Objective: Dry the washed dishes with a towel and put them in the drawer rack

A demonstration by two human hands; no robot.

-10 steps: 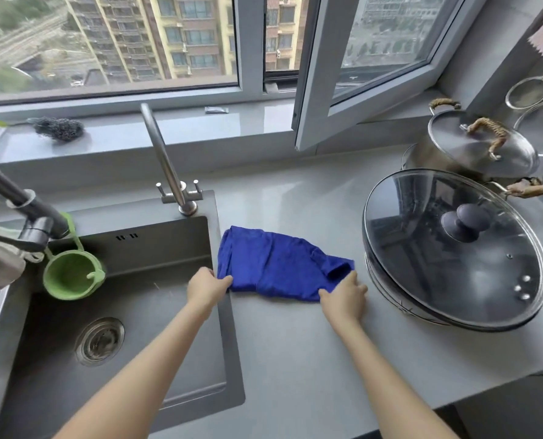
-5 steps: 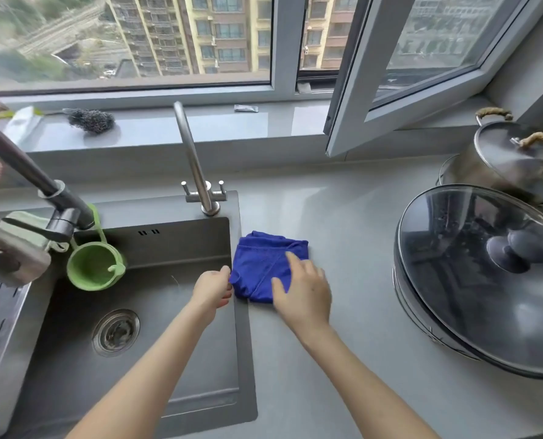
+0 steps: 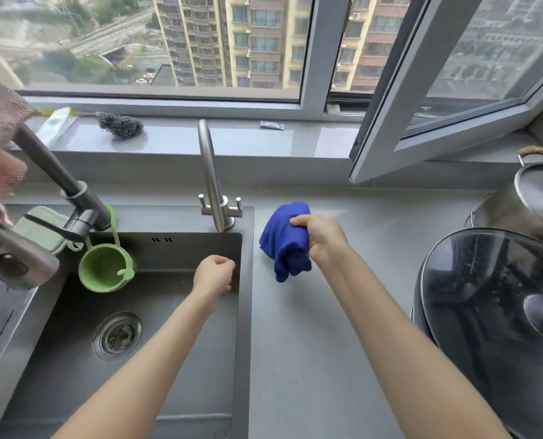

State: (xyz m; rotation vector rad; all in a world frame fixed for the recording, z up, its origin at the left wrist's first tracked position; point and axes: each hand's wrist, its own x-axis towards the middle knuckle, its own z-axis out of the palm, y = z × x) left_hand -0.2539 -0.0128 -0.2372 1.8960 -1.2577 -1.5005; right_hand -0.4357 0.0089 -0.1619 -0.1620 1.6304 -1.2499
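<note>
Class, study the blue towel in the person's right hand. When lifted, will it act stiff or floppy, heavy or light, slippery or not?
Probably floppy: the towel bunches and sags in folds beside the right hand. Likely light: one hand's grip gathers it all. Probably not slippery, since its surface looks soft and matte.

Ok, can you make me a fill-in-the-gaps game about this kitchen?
The right hand grips a ____ towel.
The left hand hovers over the ____.
The little cup hanging from the dark tap is ____.
The big lid is made of ____.
Missing words: blue; sink; green; glass.
</note>
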